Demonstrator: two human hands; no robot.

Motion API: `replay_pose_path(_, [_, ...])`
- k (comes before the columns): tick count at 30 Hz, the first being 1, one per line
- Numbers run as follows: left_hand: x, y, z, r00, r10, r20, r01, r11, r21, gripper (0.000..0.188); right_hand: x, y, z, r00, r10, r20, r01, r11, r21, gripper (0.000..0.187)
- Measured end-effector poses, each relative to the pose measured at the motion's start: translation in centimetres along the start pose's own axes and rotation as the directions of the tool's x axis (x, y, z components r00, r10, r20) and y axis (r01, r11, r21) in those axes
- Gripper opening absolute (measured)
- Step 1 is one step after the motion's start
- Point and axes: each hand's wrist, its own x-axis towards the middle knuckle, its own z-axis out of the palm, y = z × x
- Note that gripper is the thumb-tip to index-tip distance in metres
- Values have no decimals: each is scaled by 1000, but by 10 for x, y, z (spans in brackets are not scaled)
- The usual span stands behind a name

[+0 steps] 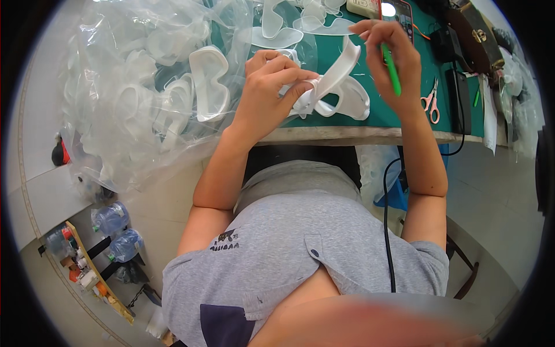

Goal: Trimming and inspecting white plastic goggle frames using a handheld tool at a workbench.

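My left hand (274,87) pinches a soft white goggle frame (351,99) by its near left part, above the green mat (383,107). One curved strip of the frame stands up toward my right hand (396,63). That hand is closed around a slim green-handled tool (392,72), whose working tip I cannot make out. Its fingertips are close to the raised strip, and a gap shows between them. Left of my left hand, another white frame (209,87) rests on a large clear plastic bag (124,63) holding several similar frames.
Clear lens-shaped pieces (277,37) lie at the far side of the mat. Pink-handled scissors (432,104) lie to the right, beside a black bar-shaped object (458,101). A phone (399,17) is at the back. A black cable (386,231) hangs past the table's front edge (341,136).
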Motion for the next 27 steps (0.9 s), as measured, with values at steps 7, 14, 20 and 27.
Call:
replay_pose_path(7, [3, 2, -1, 983, 44, -180, -49, 999, -20, 16, -7, -29, 19, 896, -244, 371, 362, 885, -292, 31])
replay_pose_path(14, [-2, 8, -3, 972, 97, -213, -106, 994, -31, 20, 2, -41, 17, 910, -222, 349, 283, 950, -134, 28])
replay_pose_path(20, [-8, 9, -11, 889, -62, -453, -12, 987, -158, 17, 10, -2, -7, 983, 155, -98, -91, 875, 475, 14])
replay_pose_path(27, [-34, 8, -30, 935, -73, -348, 96, 994, 50, 14, 18, 27, -39, 909, 378, -175, -38, 494, 869, 2])
